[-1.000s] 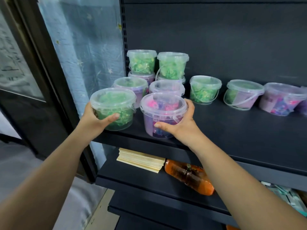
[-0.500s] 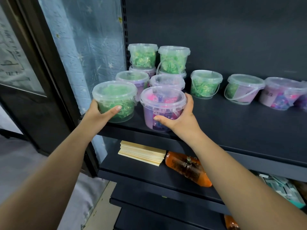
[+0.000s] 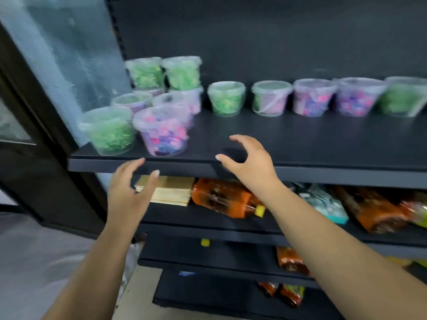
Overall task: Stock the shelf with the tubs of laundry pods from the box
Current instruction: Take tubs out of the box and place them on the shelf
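A green-pod tub (image 3: 108,130) and a pink-and-purple-pod tub (image 3: 163,131) stand side by side at the front left of the dark shelf (image 3: 277,144). Behind them more clear lidded tubs are stacked in two layers (image 3: 161,75), and a row of several tubs (image 3: 312,98) runs along the back to the right. My left hand (image 3: 129,192) hovers below the shelf's front edge, fingers relaxed, holding nothing. My right hand (image 3: 247,162) is over the shelf's front edge, right of the pink tub, fingers spread and empty. The box is out of view.
The lower shelf holds a stack of pale wooden sheets (image 3: 168,190), orange bottles lying down (image 3: 226,199) and packets (image 3: 328,204). More shelves with orange items (image 3: 291,262) lie below. A dark door frame (image 3: 34,139) stands to the left.
Both hands have let go of the two front tubs and drawn back toward me and to the right. The view has shifted right and is blurred.
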Tool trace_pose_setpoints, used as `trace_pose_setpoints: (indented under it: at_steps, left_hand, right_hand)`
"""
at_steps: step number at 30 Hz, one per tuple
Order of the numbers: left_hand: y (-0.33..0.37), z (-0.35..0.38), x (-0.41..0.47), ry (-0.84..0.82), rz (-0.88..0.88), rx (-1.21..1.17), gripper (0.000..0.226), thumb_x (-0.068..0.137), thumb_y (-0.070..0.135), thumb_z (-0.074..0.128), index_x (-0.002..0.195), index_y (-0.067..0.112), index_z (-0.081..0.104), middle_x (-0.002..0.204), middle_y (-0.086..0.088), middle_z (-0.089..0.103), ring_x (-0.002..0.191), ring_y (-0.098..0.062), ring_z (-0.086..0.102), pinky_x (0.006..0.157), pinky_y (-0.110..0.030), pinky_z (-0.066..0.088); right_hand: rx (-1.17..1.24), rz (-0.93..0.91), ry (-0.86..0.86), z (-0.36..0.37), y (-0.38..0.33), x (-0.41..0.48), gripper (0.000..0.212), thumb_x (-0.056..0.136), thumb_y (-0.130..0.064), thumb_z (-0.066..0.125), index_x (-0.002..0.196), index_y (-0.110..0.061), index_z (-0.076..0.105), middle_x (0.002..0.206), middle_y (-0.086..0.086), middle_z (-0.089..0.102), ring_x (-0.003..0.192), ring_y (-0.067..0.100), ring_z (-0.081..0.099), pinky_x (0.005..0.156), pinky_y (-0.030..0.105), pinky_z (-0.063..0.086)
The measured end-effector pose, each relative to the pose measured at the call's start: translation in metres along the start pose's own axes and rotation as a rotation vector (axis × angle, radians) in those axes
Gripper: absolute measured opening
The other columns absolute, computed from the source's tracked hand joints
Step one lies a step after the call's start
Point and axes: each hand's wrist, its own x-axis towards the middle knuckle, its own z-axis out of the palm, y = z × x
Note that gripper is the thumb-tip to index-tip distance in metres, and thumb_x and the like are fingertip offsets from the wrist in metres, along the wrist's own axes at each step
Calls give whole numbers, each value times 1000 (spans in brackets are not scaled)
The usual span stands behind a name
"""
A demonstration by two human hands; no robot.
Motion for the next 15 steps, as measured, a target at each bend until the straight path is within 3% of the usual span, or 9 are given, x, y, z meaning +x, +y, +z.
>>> trace_pose_setpoints:
  at_steps: [3,5,9,12,15]
  left_hand:
    - [52,51,-53,-210,52,-59,56,72,50,55,114,13,61,111,8,55,105,-9,50,95,-23,34]
    - [93,94,-102,-372,94,-77,43,77,41,61,112,15,62,108,11,55,104,-5,49,91,-15,33]
    - [156,179,-199,-704,267,-92,19,86,23,62,101,14,67,102,11,57,95,10,45,79,7,28]
    - [196,232,-270,-947,352,-82,15,85,20,62,98,15,69,99,13,57,93,11,44,77,1,30]
    - [230,276,-337,-1225,375,-68,18,83,29,62,93,17,70,91,15,59,98,-6,55,84,-16,37]
  right_hand:
    - [-47,62,126,-71,55,-66,45,76,-21,74,117,-7,60,122,6,59,114,15,53,87,-1,26]
    - [-90,174,202,-123,100,-126,41,75,-15,75,112,-1,63,117,12,63,111,22,57,86,-7,23]
    - [-66,485,335,-213,178,-243,43,79,-21,71,117,-6,61,123,9,60,118,19,53,91,6,28]
    - [-70,732,399,-262,222,-321,46,82,-29,67,123,-11,58,127,4,59,121,18,51,95,15,31]
    - [-29,1003,479,-295,251,-403,44,85,-31,62,125,-14,56,125,6,61,118,21,54,99,29,38]
